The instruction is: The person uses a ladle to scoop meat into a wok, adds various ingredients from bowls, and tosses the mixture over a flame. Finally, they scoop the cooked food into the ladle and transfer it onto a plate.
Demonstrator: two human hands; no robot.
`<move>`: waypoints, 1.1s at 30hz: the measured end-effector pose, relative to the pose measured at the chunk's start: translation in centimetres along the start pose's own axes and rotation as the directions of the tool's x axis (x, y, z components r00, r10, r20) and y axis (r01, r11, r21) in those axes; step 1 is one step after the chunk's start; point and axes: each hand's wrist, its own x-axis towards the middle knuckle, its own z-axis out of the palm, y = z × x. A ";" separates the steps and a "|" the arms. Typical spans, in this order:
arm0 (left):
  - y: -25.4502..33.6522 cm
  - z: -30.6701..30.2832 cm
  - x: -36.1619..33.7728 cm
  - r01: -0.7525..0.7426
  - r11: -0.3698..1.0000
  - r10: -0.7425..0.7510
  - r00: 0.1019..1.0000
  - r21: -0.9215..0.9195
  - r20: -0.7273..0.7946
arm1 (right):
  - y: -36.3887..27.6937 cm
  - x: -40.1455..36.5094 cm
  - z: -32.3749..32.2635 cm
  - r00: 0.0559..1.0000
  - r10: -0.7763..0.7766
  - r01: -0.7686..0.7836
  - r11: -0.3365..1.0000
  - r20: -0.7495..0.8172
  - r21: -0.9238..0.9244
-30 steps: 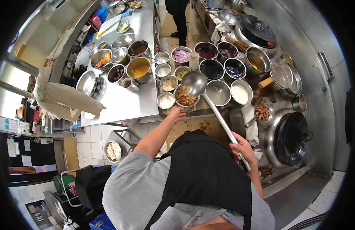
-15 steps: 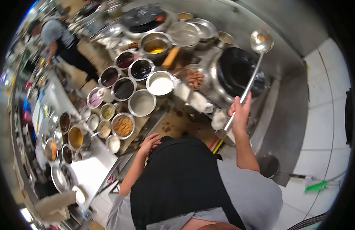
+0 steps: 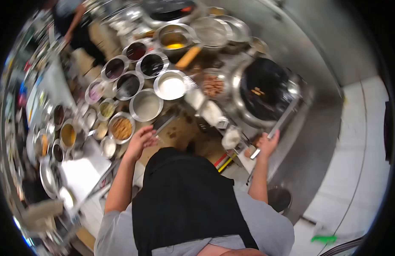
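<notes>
Head view, blurred by motion: the right hand [image 3: 268,144] had its grip pressed together around the lower end of the ladle [image 3: 279,123]. The ladle's long metal handle slanted up and away from the hand to the right rim of the black wok [image 3: 265,74], where its bowl was too smeared to make out. A few pale bits of food lay in the middle of the wok.

The left hand [image 3: 141,139] was at the near edge of the table [image 3: 84,173], its grip loosely spread. It lay just beside the bowl of fried brown pieces [image 3: 122,128], but I could not tell whether it touched anything.

Beyond that bowl stood an empty-looking grey bowl [image 3: 146,106], a bowl of white liquid [image 3: 171,85] and 4 bowls of dark sauces [image 3: 151,65]. A strainer of brown chunks [image 3: 213,85] sat between the white bowl and the wok. Another person [image 3: 71,21] stood far up the aisle.
</notes>
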 end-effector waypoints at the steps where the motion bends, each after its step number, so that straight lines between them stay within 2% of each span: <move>1: 1.0 -0.5 -1.0 -0.041 0.999 0.041 0.997 -0.007 -0.068 | -1.8 -0.2 1.0 1.000 0.024 -0.025 0.990 0.003 0.141; 2: 1.4 -1.6 -2.1 -0.103 0.994 0.099 0.989 -0.027 -0.112 | -2.3 0.7 1.2 0.999 0.048 -0.050 0.985 0.020 0.166; 3: 1.9 -3.0 -3.1 -0.136 0.987 0.121 0.977 -0.080 -0.176 | -2.0 2.2 1.2 0.998 0.054 -0.057 0.994 0.032 0.094; 4: 2.5 -4.4 -4.2 -0.184 0.979 0.154 0.951 -0.090 -0.269 | -4.7 0.0 3.7 1.000 0.022 -0.018 0.983 -0.021 0.182; 5: 2.7 -6.3 -5.1 -0.252 0.962 0.199 0.907 -0.100 -0.370 | -5.6 -0.2 4.7 0.992 -0.009 -0.019 0.975 0.124 0.220; 7: 2.9 -11.3 -6.8 -0.393 0.903 0.237 0.793 -0.174 -0.562 | -3.5 0.8 6.2 0.963 -0.072 -0.029 0.931 0.261 0.365; 8: 3.2 -14.3 -8.0 -0.474 0.860 0.259 0.724 -0.188 -0.639 | -4.6 -0.7 7.5 0.936 -0.104 -0.052 0.905 0.336 0.423; 9: 3.5 -16.7 -9.3 -0.548 0.813 0.278 0.663 -0.197 -0.696 | -5.1 -1.5 8.0 0.898 -0.076 -0.143 0.881 0.434 0.450; 11: 4.5 -22.1 -11.6 -0.638 0.762 0.288 0.487 -0.111 -0.824 | -6.7 -3.8 9.1 0.714 -0.067 -0.465 0.699 0.697 0.543; 13: 4.9 -28.9 -13.6 -0.677 0.735 0.283 0.348 -0.031 -0.894 | -9.1 -7.5 11.3 0.385 -0.214 -0.723 0.535 0.898 0.438; 14: 5.0 -32.0 -14.4 -0.716 0.697 0.259 0.309 -0.044 -0.915 | -12.4 -11.9 13.3 0.474 -0.119 -0.730 0.500 0.872 0.465; 15: 5.4 -34.6 -15.0 -0.753 0.656 0.229 0.270 -0.057 -0.935 | -12.7 -13.4 14.6 0.335 -0.155 -0.842 0.393 0.929 0.369; 17: 6.7 -38.8 -15.8 -0.742 0.669 0.170 0.207 -0.042 -0.963 | -12.9 -16.3 17.3 0.151 -0.058 -0.939 0.305 0.987 0.162; 18: 7.3 -40.8 -16.1 -0.747 0.664 0.199 0.214 -0.029 -0.956 | -12.4 -17.4 18.7 0.072 -0.056 -0.941 0.327 0.996 0.087; 19: 7.5 -43.4 -15.9 -0.721 0.693 0.200 0.215 -0.017 -0.956 | -12.8 -19.0 20.3 0.011 -0.063 -0.883 0.468 0.998 0.039; 21: 7.7 -48.9 -14.9 -0.665 0.747 0.162 0.206 -0.017 -0.965 | -15.3 -23.4 24.0 -0.011 -0.010 -0.791 0.612 1.000 -0.003; 22: 8.4 -50.8 -14.8 -0.692 0.712 0.112 0.284 -0.123 -0.952 | -15.9 -25.1 26.0 -0.077 -0.008 -0.751 0.658 0.997 -0.052; 23: 8.9 -52.3 -14.1 -0.670 0.724 0.008 0.247 -0.165 -0.969 | -16.0 -26.3 27.8 -0.131 0.037 -0.689 0.715 0.991 -0.118; 25: 9.6 -56.2 -13.0 -0.553 0.813 -0.029 0.274 -0.183 -0.961 | -18.0 -30.7 32.1 -0.202 0.152 -0.539 0.807 0.968 -0.240; 26: 11.1 -55.9 -13.0 -0.506 0.840 -0.081 0.239 -0.195 -0.968 | -18.2 -32.8 34.3 -0.219 0.179 -0.481 0.836 0.959 -0.265; 27: 11.7 -56.8 -12.8 -0.509 0.837 -0.082 0.243 -0.200 -0.966 | -18.2 -34.7 36.3 -0.235 0.206 -0.421 0.860 0.950 -0.290; 29: 13.0 -58.6 -12.5 -0.267 0.927 -0.188 0.276 -0.263 -0.943 | -17.9 -37.8 40.0 -0.253 0.264 -0.339 0.877 0.931 -0.341; 30: 12.8 -59.2 -11.9 -0.277 0.928 -0.199 0.201 -0.250 -0.959 | -17.6 -38.9 41.6 -0.229 0.287 -0.239 0.910 0.930 -0.339; 31: 12.6 -60.0 -11.7 -0.281 0.927 -0.197 0.201 -0.249 -0.960 | -18.2 -40.7 43.1 -0.258 0.278 -0.193 0.923 0.925 -0.332; 33: 12.3 -61.4 -11.5 -0.249 0.931 -0.204 0.246 -0.265 -0.948 | -17.6 -42.7 46.1 -0.246 0.295 -0.070 0.945 0.923 -0.320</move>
